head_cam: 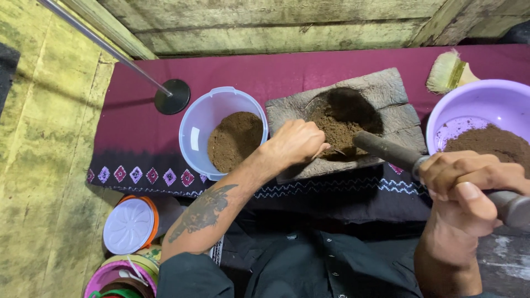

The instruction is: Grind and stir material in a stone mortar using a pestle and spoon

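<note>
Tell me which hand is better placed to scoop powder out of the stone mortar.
Left. The left hand already rests at the brown powder in the stone mortar, while the right hand grips the pestle.

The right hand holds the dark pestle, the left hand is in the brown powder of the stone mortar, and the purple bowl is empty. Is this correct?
Not quite: in the head view the purple plastic bowl holds brown powder. The rest stands.
</note>
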